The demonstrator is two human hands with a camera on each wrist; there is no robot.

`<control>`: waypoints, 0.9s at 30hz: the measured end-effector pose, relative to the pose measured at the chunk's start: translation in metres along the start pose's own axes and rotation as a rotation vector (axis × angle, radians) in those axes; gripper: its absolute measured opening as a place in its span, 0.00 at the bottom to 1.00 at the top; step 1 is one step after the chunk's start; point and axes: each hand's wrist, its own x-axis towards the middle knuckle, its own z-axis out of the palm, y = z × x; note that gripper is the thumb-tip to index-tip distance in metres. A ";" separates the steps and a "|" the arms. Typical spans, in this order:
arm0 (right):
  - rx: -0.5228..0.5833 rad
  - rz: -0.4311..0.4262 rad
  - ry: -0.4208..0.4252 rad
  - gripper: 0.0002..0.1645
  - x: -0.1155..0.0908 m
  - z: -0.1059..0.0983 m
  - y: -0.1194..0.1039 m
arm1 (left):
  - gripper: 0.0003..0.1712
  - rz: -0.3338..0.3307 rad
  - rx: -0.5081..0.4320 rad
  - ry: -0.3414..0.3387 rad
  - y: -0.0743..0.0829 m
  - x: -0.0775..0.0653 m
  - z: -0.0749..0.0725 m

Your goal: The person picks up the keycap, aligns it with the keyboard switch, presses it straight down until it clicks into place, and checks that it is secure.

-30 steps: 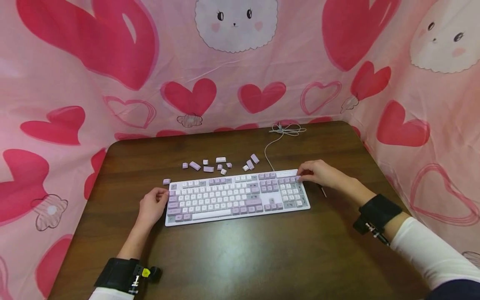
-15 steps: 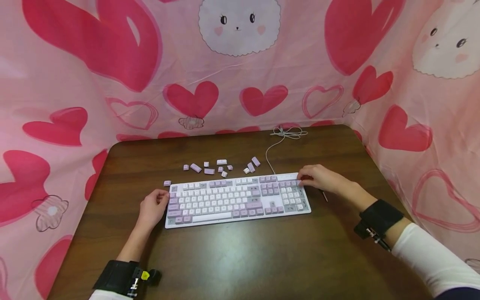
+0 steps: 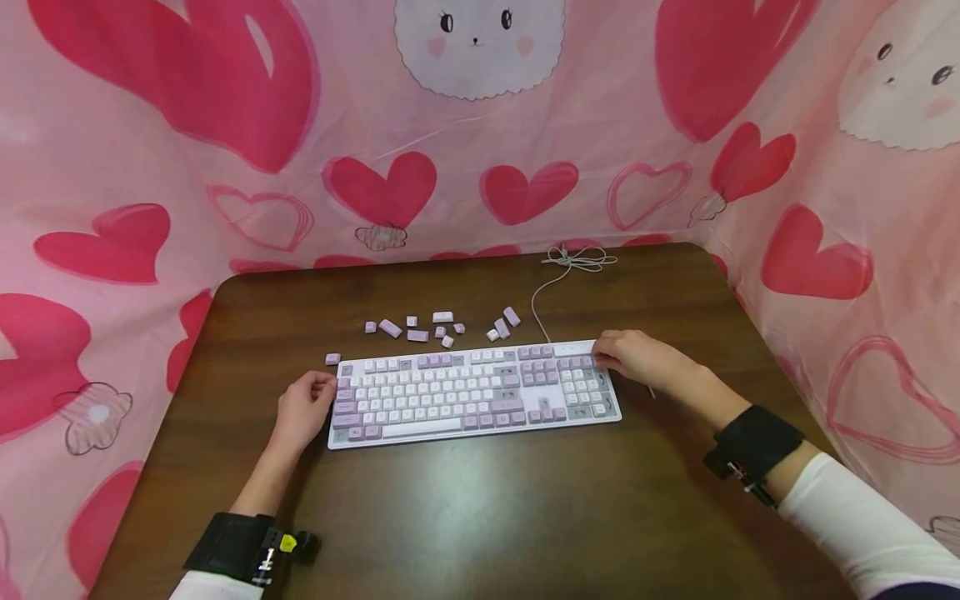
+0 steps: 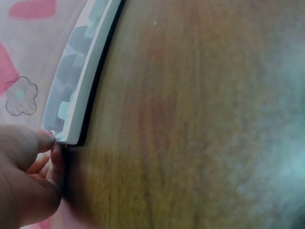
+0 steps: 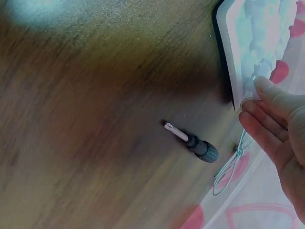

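Nearest, two white fabric sleeves [image 3: 855, 521] are covering the forearms, one per arm, & wide black wrist straps [image 3: 759, 440] w/ small hardware attached are wrapping both wrists. A dark brown wood-grain table [image 3: 480, 508] is spreading beneath.

The bare left hand [image 3: 303, 410] is pinching the L edge of a long white rectangular keyboard [image 3: 427, 400] btwn thumb & bent fingers. The kbd, w/ white, lilac & grey keys, is lying flat mid-table, btwn the hands. The bare right hand [image 3: 637, 354] is grasping the kbd's far R corner, thumb resting on the key side, other fingers bending by the outer edge; can't tell which exact key is sitting under the thumb.

A small screwdriver w/ black ridged handle & pale shaft [image 5: 202, 149] is lying just beside the R hand, off the kbd's R side, mostly hidden in the head view.

Past the kbd's far L corner, a single lilac keycap [image 3: 333, 359] is sitting apart. Farther back, approx. 11 loose white & lilac keycaps [image 3: 417, 336] are lying in two groups. A thin pale cable [image 3: 581, 262] is running to a tied bundle near the table's far edge. Behind, pink heart-print fabric [image 3: 450, 129] is hanging.
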 end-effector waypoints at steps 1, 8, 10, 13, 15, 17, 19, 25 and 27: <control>-0.003 -0.001 0.002 0.08 0.002 -0.001 0.000 | 0.15 -0.004 -0.002 0.002 0.001 0.000 -0.001; 0.000 -0.003 0.008 0.06 0.012 -0.004 0.001 | 0.16 -0.018 0.002 0.004 0.002 0.000 -0.009; -0.024 -0.015 -0.005 0.07 0.015 -0.005 -0.001 | 0.16 -0.019 0.002 0.007 0.001 0.001 -0.011; -0.048 -0.020 -0.027 0.06 0.021 -0.005 -0.002 | 0.17 -0.024 0.002 0.009 0.000 0.002 -0.014; -0.046 -0.015 -0.043 0.05 0.025 -0.007 -0.003 | 0.17 -0.024 0.003 0.009 -0.001 0.002 -0.016; -0.053 -0.012 -0.056 0.04 0.027 -0.008 -0.004 | 0.17 -0.028 0.004 0.005 0.000 0.001 -0.017; -0.082 -0.011 -0.073 0.04 0.027 -0.008 -0.006 | 0.17 -0.028 0.005 0.001 0.000 0.000 -0.017; -0.152 0.026 -0.084 0.04 0.011 -0.003 -0.013 | 0.16 -0.028 -0.005 -0.010 0.003 -0.002 -0.007; -0.114 0.040 -0.065 0.04 0.003 0.000 -0.012 | 0.15 -0.030 -0.011 -0.018 0.004 -0.004 -0.002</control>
